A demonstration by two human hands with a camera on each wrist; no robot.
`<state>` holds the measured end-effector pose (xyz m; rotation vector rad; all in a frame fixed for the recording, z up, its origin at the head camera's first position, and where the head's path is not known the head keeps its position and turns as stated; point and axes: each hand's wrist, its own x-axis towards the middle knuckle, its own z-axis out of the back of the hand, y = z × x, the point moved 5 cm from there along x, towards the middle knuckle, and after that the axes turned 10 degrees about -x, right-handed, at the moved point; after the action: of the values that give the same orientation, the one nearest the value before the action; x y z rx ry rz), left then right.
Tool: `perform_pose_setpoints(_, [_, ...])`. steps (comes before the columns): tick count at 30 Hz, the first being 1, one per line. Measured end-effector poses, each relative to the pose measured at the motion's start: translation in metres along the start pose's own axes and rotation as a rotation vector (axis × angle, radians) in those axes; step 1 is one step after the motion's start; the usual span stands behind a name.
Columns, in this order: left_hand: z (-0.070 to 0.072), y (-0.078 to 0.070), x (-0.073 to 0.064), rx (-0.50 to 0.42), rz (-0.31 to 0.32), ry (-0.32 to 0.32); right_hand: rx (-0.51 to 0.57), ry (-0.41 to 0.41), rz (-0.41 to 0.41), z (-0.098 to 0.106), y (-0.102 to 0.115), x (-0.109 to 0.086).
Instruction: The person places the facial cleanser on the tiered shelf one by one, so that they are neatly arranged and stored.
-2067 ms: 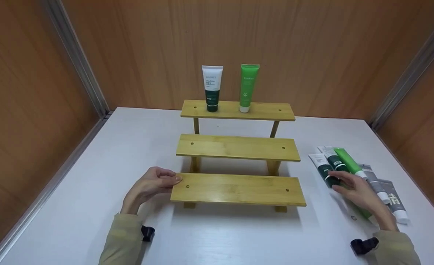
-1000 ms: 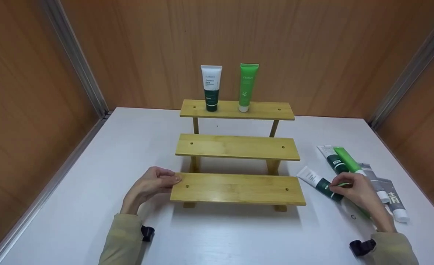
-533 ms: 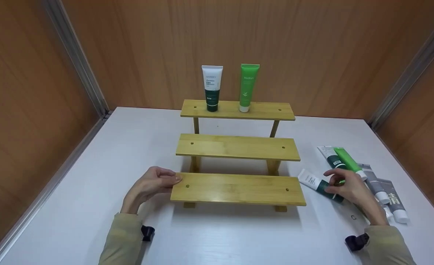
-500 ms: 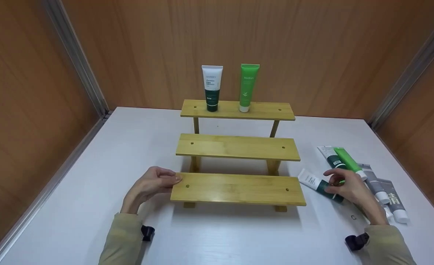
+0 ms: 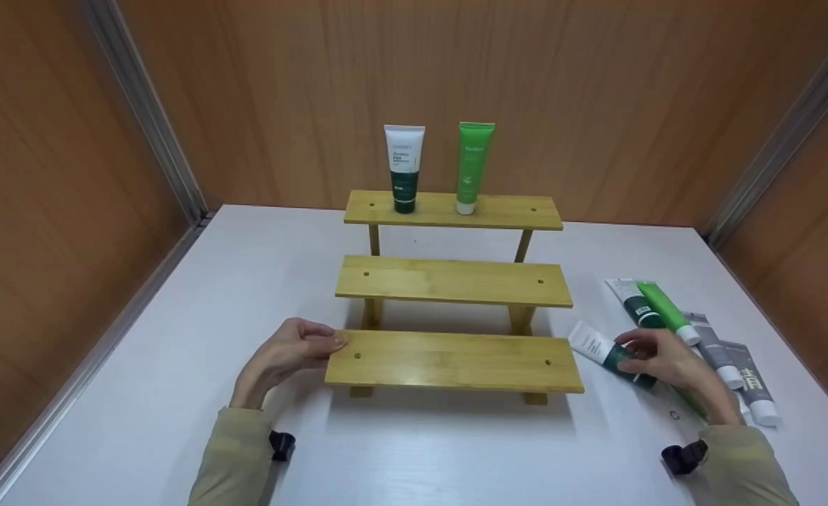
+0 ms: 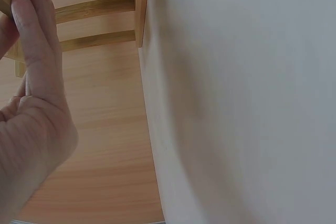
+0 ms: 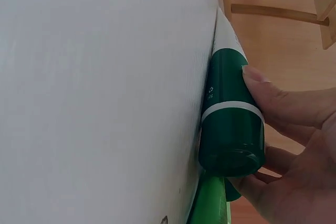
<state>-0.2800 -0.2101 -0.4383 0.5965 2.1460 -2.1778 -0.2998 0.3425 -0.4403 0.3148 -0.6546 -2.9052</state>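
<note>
My left hand (image 5: 291, 351) pinches the left end of the lowest board of a three-tier wooden display stand (image 5: 453, 360), thumb on top. In the left wrist view its fingers (image 6: 37, 40) lie under the board. My right hand (image 5: 667, 358) holds a white and dark green squeeze tube (image 5: 600, 348) by its capped half, thumb on one side and fingers on the other. The right wrist view shows this tube (image 7: 231, 87) lying along the table, cap towards the wrist. Partly hidden under the hand is a green tube (image 7: 210, 203).
On the top board stand a white and dark green tube (image 5: 405, 169) and a green tube (image 5: 474, 169), upright. Right of the stand lie another white and green tube (image 5: 635, 302), a green one (image 5: 667, 313) and grey tubes (image 5: 751, 383). Wooden panels (image 5: 456, 84) enclose the white table (image 5: 266, 246).
The held tube has slid left and nearer, away from the other tubes, and turned. My right hand eased off it half a second ago and now has its fingers around it. The left hand stays still.
</note>
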Motion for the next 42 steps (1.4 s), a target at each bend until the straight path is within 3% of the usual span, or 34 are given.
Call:
perform_pose_setpoints(9, [0.000, 0.000, 0.001, -0.009, 0.000, 0.000, 0.007, 0.031, -0.010, -0.001, 0.002, -0.001])
perform_pose_setpoints(21, [0.000, 0.000, 0.002, 0.003, 0.013, -0.017, 0.004, 0.009, -0.066, 0.000, 0.004, -0.002])
perform_pose_setpoints(29, [0.000, 0.000, 0.002, -0.007, 0.000, 0.004, 0.017, -0.008, -0.099, -0.001, 0.002, -0.005])
perform_pose_setpoints(42, [0.000, 0.000, 0.001, -0.021, 0.001, 0.011, 0.091, -0.044, -0.077, -0.001, 0.007, -0.012])
